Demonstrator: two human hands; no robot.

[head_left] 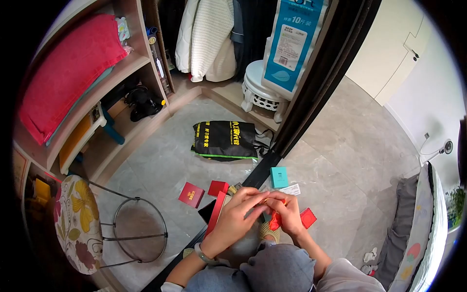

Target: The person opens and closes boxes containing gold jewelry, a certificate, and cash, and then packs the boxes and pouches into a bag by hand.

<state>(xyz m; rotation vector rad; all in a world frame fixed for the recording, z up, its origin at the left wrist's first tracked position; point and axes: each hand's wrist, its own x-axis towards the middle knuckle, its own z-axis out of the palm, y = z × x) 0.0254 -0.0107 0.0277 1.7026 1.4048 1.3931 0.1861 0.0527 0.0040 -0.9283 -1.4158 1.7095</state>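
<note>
Above my lap, my left hand (239, 208) and my right hand (288, 212) meet at the fingertips. A small, crumpled red pouch (275, 222) hangs from the closed fingers of my right hand; it looks like cloth. The fingers of my left hand pinch together beside it, on something too small to make out. Below my left forearm stands a larger red box (214, 219) with a dark panel. A red box (307, 218) lies just right of my right wrist. Beyond my hands are a teal box (279, 177) and a white printed slip (291, 190).
Two more boxes, dark red (191, 194) and red (218, 188), lie on the floor. A black drawstring bag (224, 140) lies ahead. An overturned flowered stool (78, 224) is at left, by the shelves (127, 68). A dark door track (277, 159) crosses the floor.
</note>
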